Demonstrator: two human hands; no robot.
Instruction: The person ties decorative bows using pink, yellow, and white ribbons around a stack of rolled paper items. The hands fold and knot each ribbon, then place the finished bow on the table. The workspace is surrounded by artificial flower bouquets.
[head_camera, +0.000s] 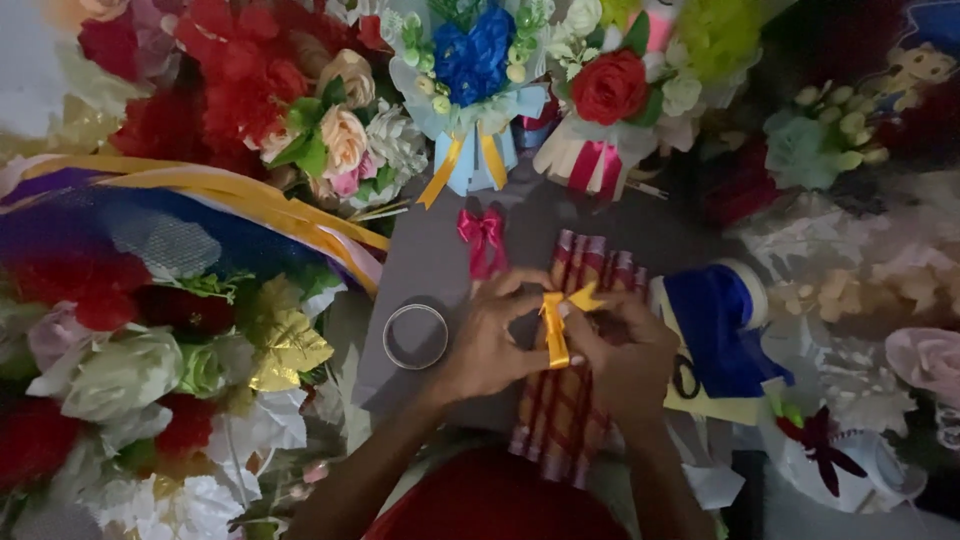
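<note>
- Yellow ribbon (554, 335) sits centre frame, looped across the pleated red-and-gold fabric bundle (570, 400) lying on the grey surface (430, 265).
- Left hand (488, 345): fingers pinched shut on the ribbon at its knot point. Right hand (625, 355): fingers closed on the ribbon's other end, tail sticking up.
- I read the step as tying the ribbon round the bundle, knot half formed. Next move likely needs both ends kept taut and pulled apart evenly so the pleats stay gathered.
- Around: clear tape roll (415, 336) just left of the left hand, pink bow (483, 240) above, blue ribbon spool (725, 325) and scissors (685, 380) right.
- Artificial flower bouquets (470, 70) crowd top and left of frame; tight working room, dim light.
</note>
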